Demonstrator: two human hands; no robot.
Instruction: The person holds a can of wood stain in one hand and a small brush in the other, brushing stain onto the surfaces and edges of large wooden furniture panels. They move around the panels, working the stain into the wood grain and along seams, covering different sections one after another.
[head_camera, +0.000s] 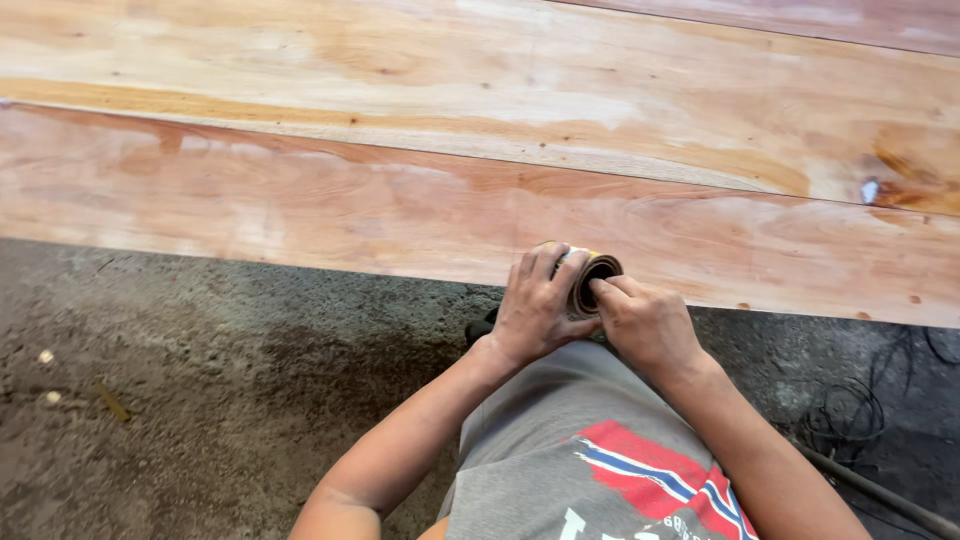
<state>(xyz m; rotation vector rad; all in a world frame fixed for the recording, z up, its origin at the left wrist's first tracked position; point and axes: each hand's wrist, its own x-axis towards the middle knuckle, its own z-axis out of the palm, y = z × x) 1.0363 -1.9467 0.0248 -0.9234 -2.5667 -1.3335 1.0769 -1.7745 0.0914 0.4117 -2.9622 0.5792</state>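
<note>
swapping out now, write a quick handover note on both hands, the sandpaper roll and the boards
Left hand: wrapped around the brown rolled-up strip of sandpaper, gripping its outer side.
Right hand: fingertips pinch the roll's open end.
Roll sits at the near edge of the reddish plywood board; a paler board lies beyond it, both flat on the grey concrete floor.
Done: roll is in hand.
Left: no sanding in progress; the roll is not pressed flat to the wood.

No packages, labels, signs or screens visible.
</note>
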